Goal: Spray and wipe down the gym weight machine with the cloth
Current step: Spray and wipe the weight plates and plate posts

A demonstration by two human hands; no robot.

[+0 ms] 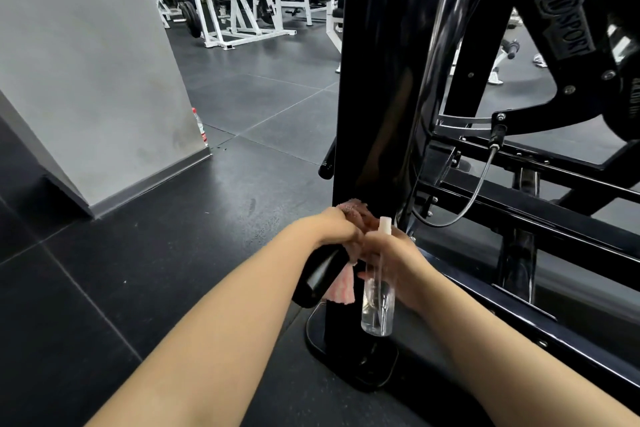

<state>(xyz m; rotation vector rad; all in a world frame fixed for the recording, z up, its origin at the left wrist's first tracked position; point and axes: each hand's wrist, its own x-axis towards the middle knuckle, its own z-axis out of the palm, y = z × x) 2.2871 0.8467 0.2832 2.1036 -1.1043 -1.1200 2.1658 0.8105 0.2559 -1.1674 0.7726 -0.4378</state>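
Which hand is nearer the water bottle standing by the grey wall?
Left. The left hand, gripping the pink cloth, is on the water bottle's side; the right hand is farther right.

The dark floor (pixel 114 270) on the left is open. The big black machine post (pixel 374 80) and bars (pixel 519 215), maybe a cable (pixel 478 191) too, block the right.

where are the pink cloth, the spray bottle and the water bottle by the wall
pink cloth (pixel 343 289), head view, hanging lower edge
spray bottle (pixel 378 308), head view, clear body
water bottle (pixel 200 126), head view, its middle

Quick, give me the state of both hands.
Left hand: gripping the pink cloth against the black machine post.
Right hand: holding the clear spray bottle.
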